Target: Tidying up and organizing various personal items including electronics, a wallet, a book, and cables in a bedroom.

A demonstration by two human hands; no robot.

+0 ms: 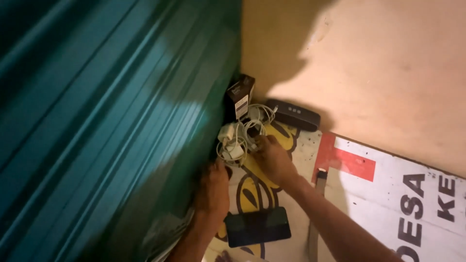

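Black and glossy, the phone (pixel 257 226) lies flat nearest the camera on the printed banner (pixel 417 204), its long side running across the view, tucked between the two forearms and touched by neither. Just above it, the left hand (pixel 212 190) is pressed palm-down against the foot of the teal corrugated shutter (pixel 97 121); its fingers are in shadow, so whether they grip anything, I cannot tell. Now the right hand (pixel 273 158), and this is the one doing the work: it is the nearer to the tangle of white cables and chargers (pixel 236 141), fingers curled narrow with the tips right in the loops at the tangle's right edge. The tangle sits up and to the left of that hand, wedged in the corner where shutter meets wall, strung roughly up-and-down along the shutter's edge. Beyond it, a small dark box (pixel 240 95) stands upright, touching the top of the cables, and a dark oblong speaker (pixel 293 114) lies against the peach wall (pixel 378 73) just to the right. The shutter crowds the left side; the right side looks open.
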